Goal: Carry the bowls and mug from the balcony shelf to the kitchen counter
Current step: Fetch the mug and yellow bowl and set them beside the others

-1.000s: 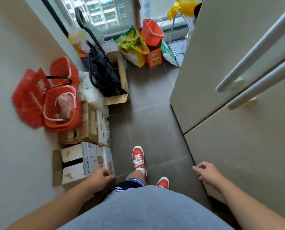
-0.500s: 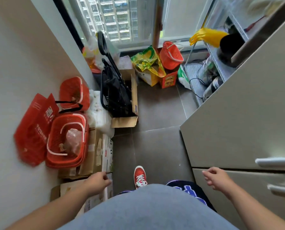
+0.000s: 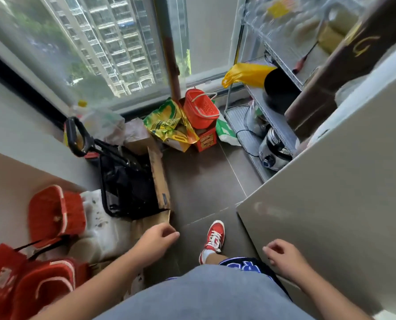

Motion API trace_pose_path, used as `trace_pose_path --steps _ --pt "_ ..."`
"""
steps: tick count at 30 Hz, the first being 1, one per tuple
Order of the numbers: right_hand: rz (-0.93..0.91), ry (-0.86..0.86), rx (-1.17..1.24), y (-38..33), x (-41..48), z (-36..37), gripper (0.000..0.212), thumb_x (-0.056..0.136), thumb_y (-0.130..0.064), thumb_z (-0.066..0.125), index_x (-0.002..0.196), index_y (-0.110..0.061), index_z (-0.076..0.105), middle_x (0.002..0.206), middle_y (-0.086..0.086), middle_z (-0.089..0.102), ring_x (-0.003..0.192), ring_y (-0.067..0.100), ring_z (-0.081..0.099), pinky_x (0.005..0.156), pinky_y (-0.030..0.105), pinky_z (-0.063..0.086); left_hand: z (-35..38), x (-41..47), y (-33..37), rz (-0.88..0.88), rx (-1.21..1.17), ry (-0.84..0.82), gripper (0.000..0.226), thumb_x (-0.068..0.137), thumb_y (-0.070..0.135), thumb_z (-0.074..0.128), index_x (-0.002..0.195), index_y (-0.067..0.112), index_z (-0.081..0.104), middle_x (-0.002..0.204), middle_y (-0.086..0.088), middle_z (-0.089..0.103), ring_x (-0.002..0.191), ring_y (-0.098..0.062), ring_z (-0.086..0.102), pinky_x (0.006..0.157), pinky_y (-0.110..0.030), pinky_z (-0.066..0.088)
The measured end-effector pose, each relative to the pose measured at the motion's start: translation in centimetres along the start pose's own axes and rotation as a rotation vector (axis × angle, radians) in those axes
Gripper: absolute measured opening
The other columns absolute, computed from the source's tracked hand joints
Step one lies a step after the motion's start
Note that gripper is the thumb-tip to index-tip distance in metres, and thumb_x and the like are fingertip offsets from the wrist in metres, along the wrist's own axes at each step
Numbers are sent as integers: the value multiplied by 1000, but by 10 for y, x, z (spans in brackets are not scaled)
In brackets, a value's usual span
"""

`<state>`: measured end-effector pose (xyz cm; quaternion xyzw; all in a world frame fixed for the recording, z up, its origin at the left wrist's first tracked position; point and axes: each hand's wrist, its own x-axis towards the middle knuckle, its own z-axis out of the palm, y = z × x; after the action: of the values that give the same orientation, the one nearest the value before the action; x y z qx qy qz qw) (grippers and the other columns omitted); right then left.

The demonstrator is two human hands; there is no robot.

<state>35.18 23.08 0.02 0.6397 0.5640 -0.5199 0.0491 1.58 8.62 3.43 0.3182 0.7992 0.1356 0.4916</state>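
A metal wire shelf (image 3: 282, 125) stands at the far right of the balcony, partly hidden behind a large beige appliance (image 3: 330, 185). On it I see a black pot (image 3: 278, 91), a yellow bag (image 3: 247, 73) and steel cookers (image 3: 274, 150) low down. No bowls or mug can be made out; the upper shelves are blurred. My left hand (image 3: 156, 241) hangs low over the boxes with loosely curled fingers, holding nothing. My right hand (image 3: 284, 256) is loosely curled beside the appliance's side, also holding nothing.
Red baskets (image 3: 54, 215) and a red bag (image 3: 0, 273) line the left wall, with a black trolley (image 3: 125, 179) and a cardboard box (image 3: 161, 179). A red basket on a box (image 3: 200, 109) and a green-yellow sack (image 3: 169, 125) sit by the window. Dark floor tiles (image 3: 204, 181) run down the middle.
I have walked forward along the balcony and the view has tilted up. The shelf at the right has come more into view. Both hands stay low, holding nothing.
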Motion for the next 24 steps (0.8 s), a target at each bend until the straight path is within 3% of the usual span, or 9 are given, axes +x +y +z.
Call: trace_pose_path --steps 6,10,13,16,21,24 --pt "-125 15 223 -119 37 -21 16 91 -8 64 75 -11 62 68 8 63 55 18 56 40 11 40 -39 46 113 193 -49 53 12 86 42 60 89 33 66 87 12 70 83 -5 65 79 -28 55" --pt "-283 33 235 -191 51 -46 13 89 -16 68 77 -21 66 70 5 67 60 16 63 50 15 44 -70 69 172 333 -38 36 12 86 47 59 92 38 65 89 18 70 84 10 62 72 -13 51" --pt "-383 121 264 -238 63 -71 7 85 -25 69 78 -24 68 74 7 73 66 20 70 60 26 47 -100 89 217 432 -70 51 8 87 41 62 93 36 67 90 13 72 83 6 64 74 -18 52" --pt "-469 200 303 -279 72 -94 4 84 -29 69 79 -29 68 72 -1 73 69 16 69 64 26 50 -128 112 260 529 -67 45 10 88 41 62 95 36 67 90 15 72 84 1 66 76 -22 56" --pt "-544 413 368 -342 88 -137 3 84 -26 70 85 -29 69 80 -4 73 80 16 69 78 33 55 -180 157 339 767 -21 8 15 88 43 61 99 35 67 93 23 69 86 2 65 73 -13 52" --pt "-587 559 408 -379 92 -163 6 85 -24 70 85 -30 69 74 -7 72 75 11 68 74 28 54 -213 178 391 916 -19 -26 10 89 35 63 97 32 68 90 22 69 86 2 64 72 -8 45"
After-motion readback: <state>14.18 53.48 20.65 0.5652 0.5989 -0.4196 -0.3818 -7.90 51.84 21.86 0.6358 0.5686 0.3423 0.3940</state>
